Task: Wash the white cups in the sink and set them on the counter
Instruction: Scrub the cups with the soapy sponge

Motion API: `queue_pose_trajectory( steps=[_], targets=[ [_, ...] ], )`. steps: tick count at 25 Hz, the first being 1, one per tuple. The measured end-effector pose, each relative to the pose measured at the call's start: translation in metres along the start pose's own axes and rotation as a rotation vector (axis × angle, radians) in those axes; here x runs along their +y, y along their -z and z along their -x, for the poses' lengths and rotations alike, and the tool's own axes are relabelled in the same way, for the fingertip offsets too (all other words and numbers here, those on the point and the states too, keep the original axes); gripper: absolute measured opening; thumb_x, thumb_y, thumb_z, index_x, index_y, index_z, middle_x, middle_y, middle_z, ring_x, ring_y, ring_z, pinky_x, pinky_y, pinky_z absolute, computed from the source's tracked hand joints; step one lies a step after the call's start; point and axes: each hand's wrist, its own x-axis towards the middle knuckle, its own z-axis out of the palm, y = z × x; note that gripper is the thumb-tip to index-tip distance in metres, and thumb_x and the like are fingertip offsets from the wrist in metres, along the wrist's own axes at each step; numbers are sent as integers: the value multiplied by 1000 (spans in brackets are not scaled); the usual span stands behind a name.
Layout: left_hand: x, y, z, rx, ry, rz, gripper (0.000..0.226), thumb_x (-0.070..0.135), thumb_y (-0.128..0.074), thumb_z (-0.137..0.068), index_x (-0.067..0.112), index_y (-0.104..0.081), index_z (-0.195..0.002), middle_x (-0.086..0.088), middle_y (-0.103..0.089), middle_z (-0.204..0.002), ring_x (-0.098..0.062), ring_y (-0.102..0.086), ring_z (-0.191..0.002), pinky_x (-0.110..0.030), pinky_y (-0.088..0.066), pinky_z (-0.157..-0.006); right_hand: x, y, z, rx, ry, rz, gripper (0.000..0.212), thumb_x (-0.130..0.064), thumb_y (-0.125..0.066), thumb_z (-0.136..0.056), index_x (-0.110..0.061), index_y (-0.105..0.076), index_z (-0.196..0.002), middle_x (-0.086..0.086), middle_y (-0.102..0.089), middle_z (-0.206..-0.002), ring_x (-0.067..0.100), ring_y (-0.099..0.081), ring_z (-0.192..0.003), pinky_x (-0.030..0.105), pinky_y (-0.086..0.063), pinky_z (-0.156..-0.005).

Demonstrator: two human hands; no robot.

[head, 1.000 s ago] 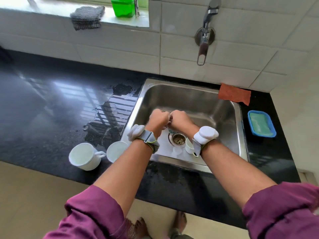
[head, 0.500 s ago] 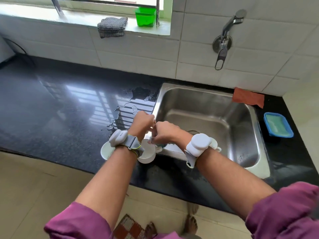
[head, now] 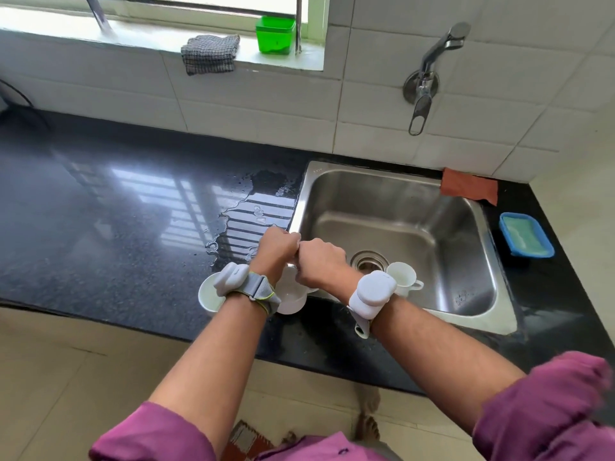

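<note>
My left hand [head: 278,249] and my right hand [head: 321,264] are pressed together, both closed on a white cup [head: 292,299] over the black counter [head: 133,227], just left of the sink's front corner. Whether this cup touches the counter I cannot tell. Another white cup [head: 206,296] stands on the counter to its left, partly hidden by my left wrist band. A third white cup [head: 402,277] with a handle sits in the steel sink [head: 466,311] beside the drain [head: 369,261].
A wall tap [head: 422,91] hangs above the sink, with no water running. A water puddle [head: 253,214] lies on the counter left of the sink. An orange cloth [head: 469,189] and a blue soap dish [head: 525,239] are to the right. A checked cloth [head: 209,53] and a green tub [head: 274,34] sit on the window sill.
My hands moved together from above the sink drain leftward to the counter beside the sink, carrying a white cup. The view has shifted left with them.
</note>
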Motion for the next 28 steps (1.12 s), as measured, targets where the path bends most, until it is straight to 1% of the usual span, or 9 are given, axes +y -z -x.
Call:
queue_pose_trajectory(
  steps=[4,6,10,13,16,18,22,25,28],
  targets=[
    [6,-9,-1,-38,-4,0,15,21,-53,-63,7,-54,-56,-17,-51,-63,-27,-53,-66,-45,-55,-73,12,5,0,-10,-56,-45,24,-15,-55,-79,-18,-59,-102,7,-63,-104,32,-62,-99,32,-41,-69],
    [10,-17,-2,-72,-18,38,18,23,-51,-58,6,-58,-56,-20,-55,-64,-27,-53,-65,-49,-55,-75,25,13,0,-14,-97,-71,19,-15,-55,-78,-18,-61,-96,8,-64,-104,32,-62,-99,32,-43,-71],
    [29,-35,-3,-100,-83,42,22,29,-55,-65,11,-63,-56,-15,-64,-67,-27,-58,-69,-38,-51,-69,61,37,-7,38,-203,-161,7,-18,-59,-75,-23,-63,-79,6,-68,-98,30,-63,-95,28,-45,-73],
    [46,-54,-3,-152,-21,216,27,30,-57,-88,14,-66,-69,-5,-61,-67,-22,-56,-65,-22,-44,-51,101,64,-15,110,-286,-256,9,-17,-60,-72,-21,-57,-65,5,-67,-84,29,-65,-84,26,-44,-66],
    [56,-73,7,-426,126,511,34,44,-43,-96,21,-66,-104,-5,-65,-94,-25,-60,-86,-35,-53,-68,133,80,-20,190,-357,-451,12,-13,-58,-69,-15,-60,-58,6,-62,-60,27,-63,-55,24,-48,-47],
    [58,-89,11,-534,117,678,31,43,-40,-97,26,-64,-106,-5,-64,-102,-25,-60,-91,-41,-51,-76,147,82,-19,233,-397,-531,10,-14,-60,-69,-11,-65,-61,7,-61,-54,23,-58,-42,19,-41,-38],
    [66,-122,21,-528,137,853,20,33,-47,-95,23,-58,-108,-7,-64,-100,-23,-62,-85,-37,-51,-72,176,76,-18,286,-448,-575,17,-20,-67,-72,-15,-62,-57,4,-64,-66,22,-60,-61,17,-39,-55],
    [66,-141,23,-532,161,911,33,35,-55,-88,18,-57,-116,-10,-60,-110,-24,-60,-92,-37,-49,-78,198,74,-19,293,-466,-638,31,-22,-69,-74,-18,-54,-46,1,-64,-66,16,-58,-55,10,-30,-43],
    [68,-155,21,-566,147,977,36,27,-62,-75,20,-63,-111,-11,-62,-109,-26,-59,-94,-37,-49,-78,217,72,-19,309,-488,-684,31,-25,-70,-74,-19,-56,-47,-2,-63,-65,2,-52,-45,7,-26,-30]
  ],
)
